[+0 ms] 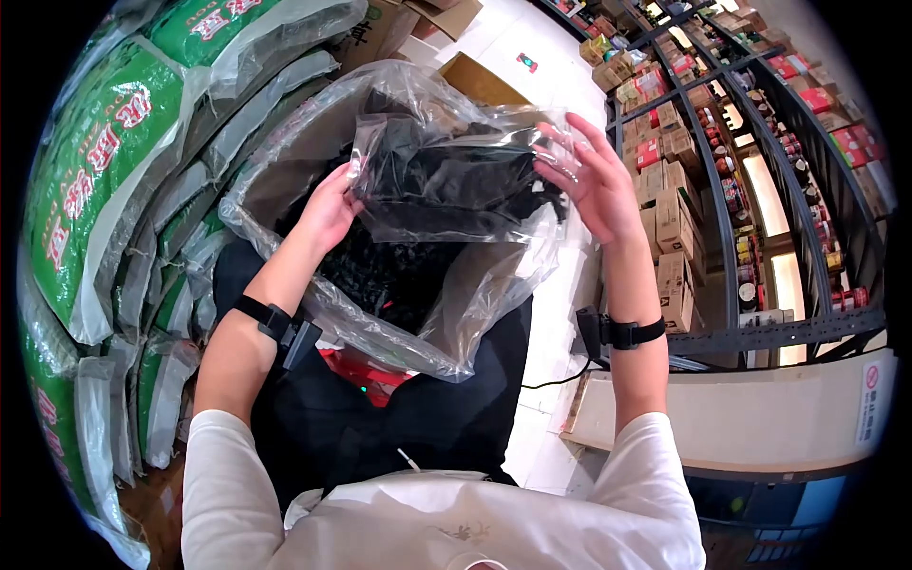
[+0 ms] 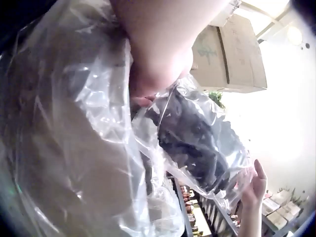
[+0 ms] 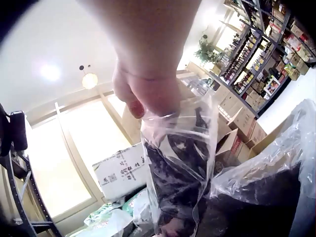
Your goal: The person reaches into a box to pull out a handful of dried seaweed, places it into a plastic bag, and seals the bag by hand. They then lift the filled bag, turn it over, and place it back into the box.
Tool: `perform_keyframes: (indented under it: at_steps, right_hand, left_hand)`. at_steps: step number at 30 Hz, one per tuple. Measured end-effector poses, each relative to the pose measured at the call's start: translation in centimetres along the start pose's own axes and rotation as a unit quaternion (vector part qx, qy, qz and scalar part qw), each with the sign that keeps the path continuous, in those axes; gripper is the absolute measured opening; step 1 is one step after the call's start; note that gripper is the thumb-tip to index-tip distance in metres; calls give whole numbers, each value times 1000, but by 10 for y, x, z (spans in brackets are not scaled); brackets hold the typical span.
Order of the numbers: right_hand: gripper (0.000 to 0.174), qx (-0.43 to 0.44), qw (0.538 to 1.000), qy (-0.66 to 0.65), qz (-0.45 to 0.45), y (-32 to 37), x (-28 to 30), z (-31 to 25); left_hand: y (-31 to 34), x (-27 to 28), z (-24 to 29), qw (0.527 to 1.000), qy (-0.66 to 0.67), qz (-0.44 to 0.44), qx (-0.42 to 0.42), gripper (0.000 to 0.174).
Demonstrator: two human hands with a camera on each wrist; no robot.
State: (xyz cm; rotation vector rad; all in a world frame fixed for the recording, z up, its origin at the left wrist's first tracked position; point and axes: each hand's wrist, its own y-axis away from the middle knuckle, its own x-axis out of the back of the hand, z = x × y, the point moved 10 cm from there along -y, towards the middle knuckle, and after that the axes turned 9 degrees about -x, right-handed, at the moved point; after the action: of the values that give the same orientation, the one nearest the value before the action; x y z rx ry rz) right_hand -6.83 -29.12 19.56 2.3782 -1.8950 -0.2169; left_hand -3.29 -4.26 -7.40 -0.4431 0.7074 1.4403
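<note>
A clear plastic bag with dark, flaky contents is held up between both hands, over a large box lined with clear plastic. My left hand pinches the bag's left end between thumb and fingers. At the other end my right hand has its fingers extended and spread, and the right wrist view shows some of them through the plastic. Below the bag, loose black pieces lie in the lined box. The bag hides part of the box's inside.
Stacked green and white sacks rise close on the left. Shelving with cartons and jars runs along the right. A brown carton stands behind the lined box. Something red shows between the person's legs.
</note>
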Motion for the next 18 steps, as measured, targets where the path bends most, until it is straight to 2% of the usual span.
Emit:
perform_keyframes:
  at_steps: [2, 3, 4, 6, 9, 12, 14, 16, 17, 18]
  right_hand:
    - [30, 28, 996, -85, -30, 5, -7, -15]
    - [31, 19, 988, -140, -57, 7, -7, -20]
    - [39, 21, 975, -180, -127, 11, -16, -27]
    - [51, 21, 966, -193, -173, 19, -24, -40]
    - [57, -6, 957, -201, -210, 28, -37, -53]
    - [57, -1, 955, -237, -180, 21, -14, -52]
    - [55, 14, 965, -205, -161, 19, -6, -51]
    - [57, 40, 994, -76, -63, 17, 7, -50]
    - [67, 33, 996, -62, -46, 18, 6, -48]
    - [67, 32, 996, -63, -48, 17, 10, -46]
  left_hand:
    - [7, -17, 8, 989, 139, -44, 14, 40]
    - [10, -25, 13, 986, 148, -76, 13, 43]
    - [13, -26, 16, 986, 149, -75, 11, 43]
    - [26, -47, 21, 975, 166, -143, 32, 47]
    - [32, -55, 25, 964, 191, -183, 34, 53]
    - [30, -57, 24, 954, 202, -219, 27, 54]
    - [26, -55, 23, 954, 194, -227, 17, 54]
    - [23, -49, 23, 969, 114, -219, -21, 51]
    - [23, -48, 22, 969, 115, -217, -21, 51]
    - [22, -48, 23, 975, 101, -199, -21, 49]
